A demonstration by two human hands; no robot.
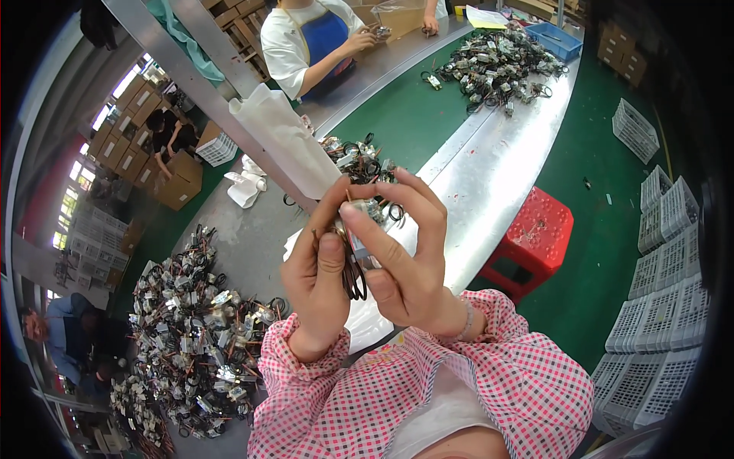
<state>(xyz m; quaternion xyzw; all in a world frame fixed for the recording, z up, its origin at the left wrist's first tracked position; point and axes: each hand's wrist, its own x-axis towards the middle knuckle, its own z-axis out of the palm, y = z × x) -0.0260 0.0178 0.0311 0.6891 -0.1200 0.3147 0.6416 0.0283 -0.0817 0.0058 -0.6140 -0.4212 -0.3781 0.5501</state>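
Head view shows both forearms in pink checked cloth sleeves [527, 359], which come up from the lower edge and meet over the shiny metal tabletop [489, 210]. The left hand [315, 279] and the right hand [409, 264] have bent fingers, their tips close together, and between them they hold a small silver-grey metal part [358, 245] with a looped dark cable [354, 283].
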